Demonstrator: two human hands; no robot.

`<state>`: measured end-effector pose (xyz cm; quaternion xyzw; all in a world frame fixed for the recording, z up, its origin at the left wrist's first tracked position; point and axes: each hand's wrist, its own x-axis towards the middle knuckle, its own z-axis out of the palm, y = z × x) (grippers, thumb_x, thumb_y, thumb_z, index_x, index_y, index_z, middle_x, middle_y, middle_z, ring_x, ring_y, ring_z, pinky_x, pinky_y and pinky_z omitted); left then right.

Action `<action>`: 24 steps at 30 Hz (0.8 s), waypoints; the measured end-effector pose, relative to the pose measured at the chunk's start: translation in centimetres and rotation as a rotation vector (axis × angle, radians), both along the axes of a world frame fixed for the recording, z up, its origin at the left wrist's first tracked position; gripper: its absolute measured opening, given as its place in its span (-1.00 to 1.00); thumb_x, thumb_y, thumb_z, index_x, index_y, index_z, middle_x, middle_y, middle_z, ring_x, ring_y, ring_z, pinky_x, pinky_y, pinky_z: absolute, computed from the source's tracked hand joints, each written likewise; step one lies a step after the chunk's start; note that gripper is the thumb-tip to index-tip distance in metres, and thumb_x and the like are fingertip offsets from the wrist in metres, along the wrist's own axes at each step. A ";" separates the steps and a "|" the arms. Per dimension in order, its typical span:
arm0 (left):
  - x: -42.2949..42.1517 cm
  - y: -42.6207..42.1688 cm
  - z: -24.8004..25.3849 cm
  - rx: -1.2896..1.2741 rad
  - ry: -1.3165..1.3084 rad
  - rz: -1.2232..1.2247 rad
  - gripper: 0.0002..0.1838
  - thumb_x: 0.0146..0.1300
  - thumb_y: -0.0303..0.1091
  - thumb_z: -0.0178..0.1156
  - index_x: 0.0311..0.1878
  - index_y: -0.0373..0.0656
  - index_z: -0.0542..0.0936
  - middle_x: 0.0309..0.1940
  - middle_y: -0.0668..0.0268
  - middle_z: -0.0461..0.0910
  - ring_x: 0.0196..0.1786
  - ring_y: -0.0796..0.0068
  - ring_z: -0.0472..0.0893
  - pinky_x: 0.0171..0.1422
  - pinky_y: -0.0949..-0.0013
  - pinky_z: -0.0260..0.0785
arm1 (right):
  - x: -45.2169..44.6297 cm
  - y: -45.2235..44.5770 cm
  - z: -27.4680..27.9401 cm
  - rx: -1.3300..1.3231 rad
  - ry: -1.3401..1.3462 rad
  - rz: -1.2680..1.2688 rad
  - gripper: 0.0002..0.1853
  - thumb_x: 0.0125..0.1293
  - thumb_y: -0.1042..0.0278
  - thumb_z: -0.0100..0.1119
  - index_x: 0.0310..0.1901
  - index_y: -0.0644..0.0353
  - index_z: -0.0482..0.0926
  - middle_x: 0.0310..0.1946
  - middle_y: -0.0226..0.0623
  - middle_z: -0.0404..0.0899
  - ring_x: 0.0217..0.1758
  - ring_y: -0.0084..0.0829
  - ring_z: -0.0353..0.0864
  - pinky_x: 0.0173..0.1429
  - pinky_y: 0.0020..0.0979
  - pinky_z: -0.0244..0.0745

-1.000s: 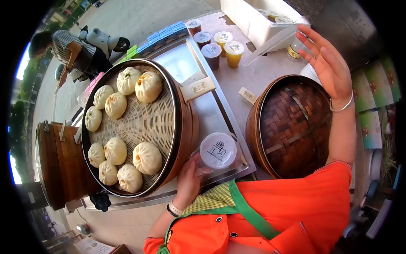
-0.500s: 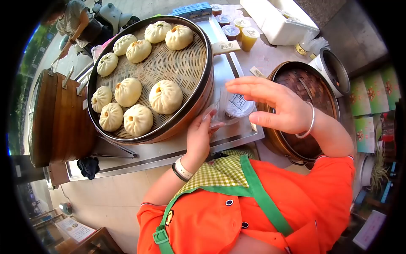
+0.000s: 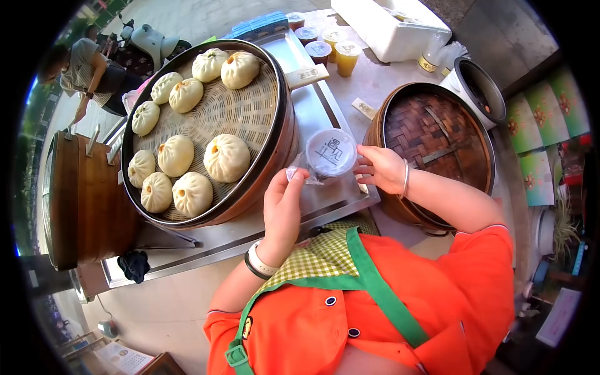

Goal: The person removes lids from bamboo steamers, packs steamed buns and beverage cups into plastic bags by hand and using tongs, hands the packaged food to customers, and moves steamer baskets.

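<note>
Between my hands is a sealed drink cup [image 3: 331, 153] with a printed lid film, partly inside a thin clear plastic bag [image 3: 300, 172]. My left hand [image 3: 282, 203], with a white wristband, pinches the bag's edge on the cup's left side. My right hand [image 3: 380, 169] has its fingers against the cup's right side, near the rim. The cup's lower part is hidden. Just left of my hands stands a large round steamer [image 3: 284, 134] with several steamed buns [image 3: 227, 157] on its woven mat.
A bamboo steamer with a woven lid [image 3: 437, 144] stands at right, beside a white pot [image 3: 478, 87]. Several drink cups [image 3: 345, 57] and a white foam box [image 3: 390, 28] are at the back. A tall wooden steamer [image 3: 87, 200] stands left. Another person [image 3: 94, 69] is beyond it.
My right hand has come down from its raised, open pose to the cup's side. The cup has risen and its lid shows more fully. My left hand stays at the bag.
</note>
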<state>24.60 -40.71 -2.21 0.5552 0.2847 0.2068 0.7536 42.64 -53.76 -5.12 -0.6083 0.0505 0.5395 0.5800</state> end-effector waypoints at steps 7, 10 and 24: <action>1.7 0.5 1.1 -0.088 -0.245 -0.078 -0.74 0.35 -0.30 -0.10 -0.22 -0.27 0.52 -0.30 0.31 0.58 -0.19 0.63 0.46 -0.01 0.54 0.25 | 2.5 1.0 2.3 0.423 -0.173 -0.065 -0.84 0.32 0.29 -0.04 -0.23 0.18 0.43 -0.41 -0.41 0.45 -0.27 -0.52 0.41 -0.11 -0.45 0.26; 3.4 0.0 3.2 -0.211 -0.222 -0.190 -0.71 0.37 -0.25 -0.12 -0.21 -0.27 0.50 -0.29 0.29 0.55 -0.25 0.54 0.50 -0.05 0.47 0.31 | 2.7 0.9 7.4 0.596 -0.318 0.219 -0.87 0.33 0.35 -0.07 -0.29 0.21 0.40 -0.47 -0.45 0.37 -0.31 -0.58 0.37 -0.15 -0.56 0.26; 1.4 9.9 21.9 -0.037 -0.652 -0.174 -0.73 0.39 -0.28 -0.15 -0.20 -0.29 0.45 -0.70 0.45 0.21 -0.57 0.59 0.35 -0.24 0.40 0.42 | -0.4 1.9 20.3 0.814 -1.699 0.783 -0.70 0.06 0.43 0.13 -0.12 0.27 0.54 0.00 -0.02 0.39 -0.10 -0.22 0.47 -0.03 -0.33 0.37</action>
